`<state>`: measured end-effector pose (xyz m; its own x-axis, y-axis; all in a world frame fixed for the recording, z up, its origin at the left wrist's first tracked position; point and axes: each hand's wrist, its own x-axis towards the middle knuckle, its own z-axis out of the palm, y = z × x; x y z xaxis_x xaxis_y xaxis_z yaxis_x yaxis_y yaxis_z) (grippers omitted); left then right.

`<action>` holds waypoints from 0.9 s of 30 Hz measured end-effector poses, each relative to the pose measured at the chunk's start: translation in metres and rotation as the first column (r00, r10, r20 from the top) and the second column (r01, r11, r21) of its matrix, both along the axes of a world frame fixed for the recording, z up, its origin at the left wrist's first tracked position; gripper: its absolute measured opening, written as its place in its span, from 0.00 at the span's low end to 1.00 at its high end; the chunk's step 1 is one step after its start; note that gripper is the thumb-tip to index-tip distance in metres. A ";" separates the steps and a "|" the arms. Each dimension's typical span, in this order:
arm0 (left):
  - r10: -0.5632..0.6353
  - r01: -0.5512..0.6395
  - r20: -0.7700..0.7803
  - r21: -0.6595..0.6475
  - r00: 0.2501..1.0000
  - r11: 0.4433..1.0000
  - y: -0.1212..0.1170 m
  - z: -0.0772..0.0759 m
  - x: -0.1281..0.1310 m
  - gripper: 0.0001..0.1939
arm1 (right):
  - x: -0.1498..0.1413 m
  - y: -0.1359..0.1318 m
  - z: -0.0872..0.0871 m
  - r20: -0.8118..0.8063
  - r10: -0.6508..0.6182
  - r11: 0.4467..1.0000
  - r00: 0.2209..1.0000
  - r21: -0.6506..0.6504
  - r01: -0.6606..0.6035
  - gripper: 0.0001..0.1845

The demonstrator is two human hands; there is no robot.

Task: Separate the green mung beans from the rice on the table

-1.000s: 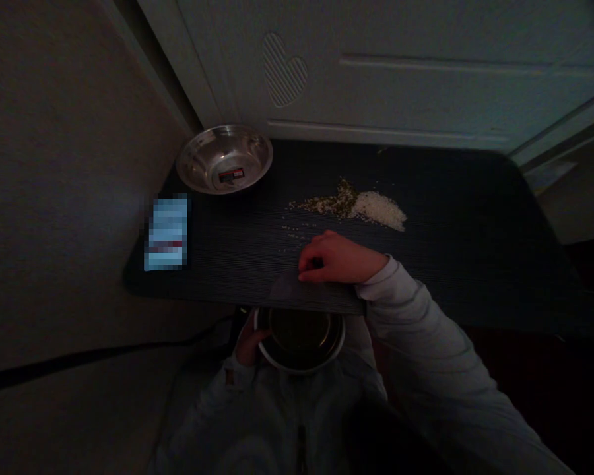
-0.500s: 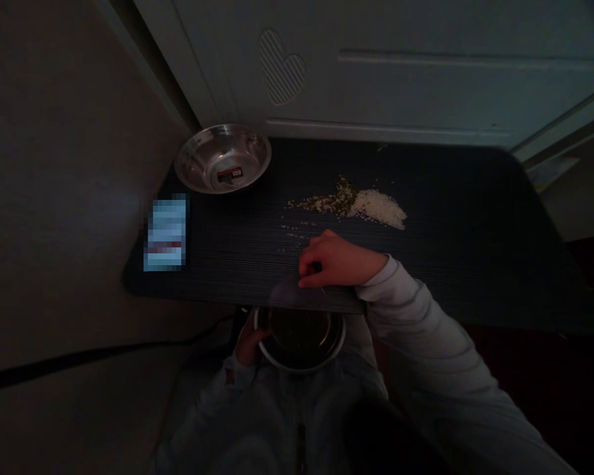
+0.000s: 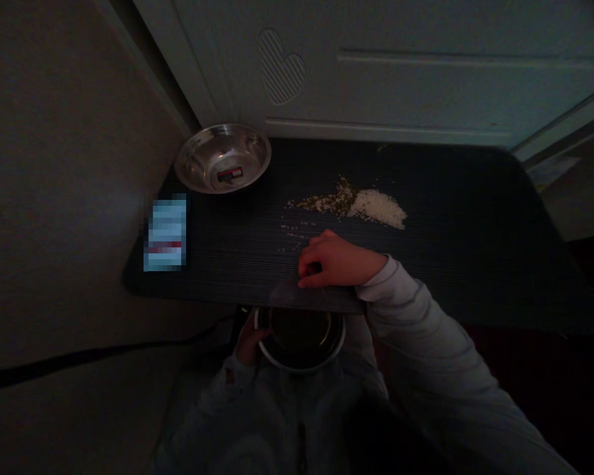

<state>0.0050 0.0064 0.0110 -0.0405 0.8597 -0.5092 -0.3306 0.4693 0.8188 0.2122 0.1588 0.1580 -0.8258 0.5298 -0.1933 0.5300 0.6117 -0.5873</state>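
My right hand (image 3: 334, 261) rests on the dark table (image 3: 475, 251) near its front edge, fingers curled together and pressed down on the surface; what they hold, if anything, is too small to see. Below the table edge my left hand (image 3: 250, 342) grips the rim of a steel bowl (image 3: 299, 335) held in my lap. A mixed pile of white rice and greenish grains (image 3: 361, 203) lies beyond my right hand, with loose grains (image 3: 294, 236) scattered between.
An empty steel bowl (image 3: 222, 158) with a label inside stands at the table's far left corner. A phone with a lit screen (image 3: 165, 232) lies at the left edge. A pale cabinet door (image 3: 400, 72) rises behind the table. The room is dim.
Almost nothing differs; my right hand stays curled near the front edge and my left keeps the bowl under it. The view shifted slightly.
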 end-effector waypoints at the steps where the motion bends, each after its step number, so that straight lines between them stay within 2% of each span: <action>1: -0.001 0.001 0.006 -0.001 1.000 1.000 0.000 0.000 0.000 0.25 | 0.000 0.000 0.000 0.001 0.000 1.000 1.000 0.002 0.000 0.09; 7: 0.000 0.000 0.000 -0.019 1.000 1.000 0.001 0.006 0.002 0.26 | 0.000 0.000 -0.001 0.006 0.000 1.000 1.000 0.002 0.000 0.09; 11: 0.050 -0.050 0.022 -0.023 0.999 0.998 0.000 0.004 0.003 0.25 | -0.001 0.000 -0.003 -0.010 -0.024 1.000 1.000 0.008 0.024 0.10; 16: 0.102 -0.101 0.018 -0.054 0.995 0.993 -0.002 0.000 0.003 0.22 | -0.009 -0.004 -0.008 -0.052 -0.163 0.986 0.985 0.035 0.165 0.10; 20: 0.088 -0.085 0.040 -0.071 0.995 0.994 -0.002 0.001 0.002 0.27 | -0.014 -0.007 -0.013 -0.149 -0.263 0.962 0.953 0.030 0.270 0.08; 22: 0.069 -0.065 0.056 -0.065 0.996 0.996 -0.001 0.002 0.002 0.29 | -0.016 -0.009 -0.015 -0.195 -0.254 0.964 0.947 0.031 0.264 0.10; 27: 0.062 -0.060 0.053 -0.051 0.997 0.997 -0.001 0.004 0.002 0.29 | -0.023 -0.012 -0.020 -0.258 -0.210 0.958 0.943 0.140 0.251 0.05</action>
<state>0.0070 0.0052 0.0145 -0.0630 0.8303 -0.5537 -0.4034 0.4863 0.7751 0.1896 0.1465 0.1376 -0.6877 0.7188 0.1023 0.5258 0.5902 -0.6125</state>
